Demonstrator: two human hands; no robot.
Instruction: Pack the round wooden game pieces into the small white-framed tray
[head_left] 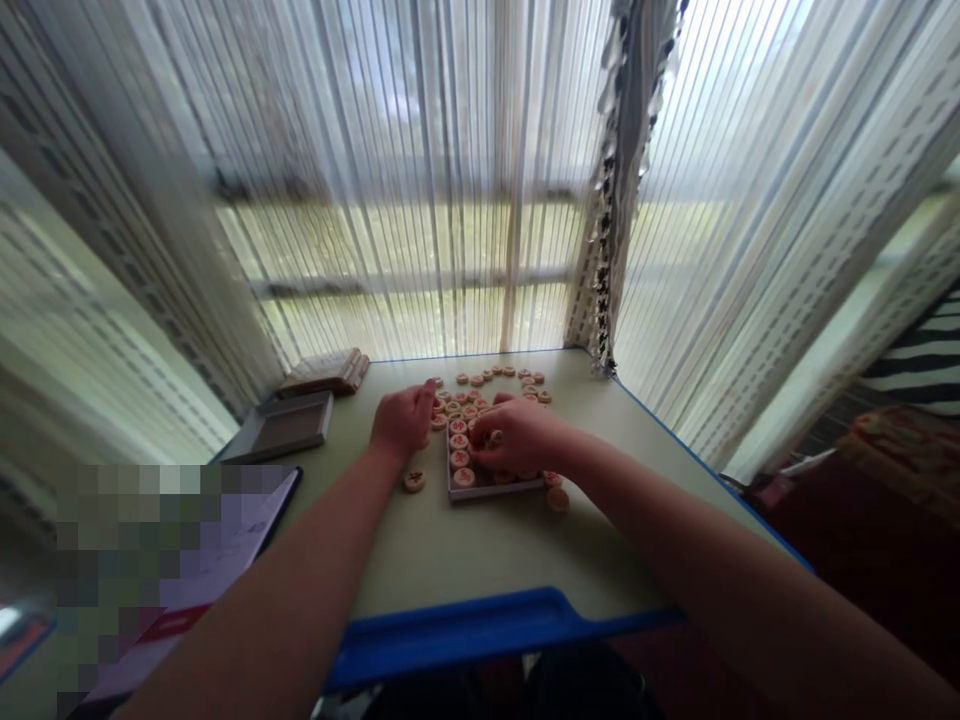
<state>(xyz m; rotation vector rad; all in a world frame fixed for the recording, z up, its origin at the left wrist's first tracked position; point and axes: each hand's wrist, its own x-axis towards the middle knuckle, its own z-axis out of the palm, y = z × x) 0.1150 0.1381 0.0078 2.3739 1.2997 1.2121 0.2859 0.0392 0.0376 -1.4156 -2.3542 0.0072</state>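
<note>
Chinese chess pieces, round and pale with carved characters, lie about both hands. My right hand (517, 432) is over a shallow box (495, 490), its fingers curled round a Chinese chess piece (496, 437). Pieces with red characters (460, 459) line the box's left side; the hand hides much of the rest. My left hand (405, 418) is closed, just left of the box beside the loose pieces (454, 407). What its fingers hold, if anything, is hidden. A single piece with a dark character (414, 481) lies below it.
More pieces (487, 375) are scattered toward the table's far side, and a blank-faced one (557, 499) is by the box's right corner. At left are an empty grey box lid (292, 425), a stack of books (326, 371) and a tablet (247, 540). The table (450, 560) has a blue rim.
</note>
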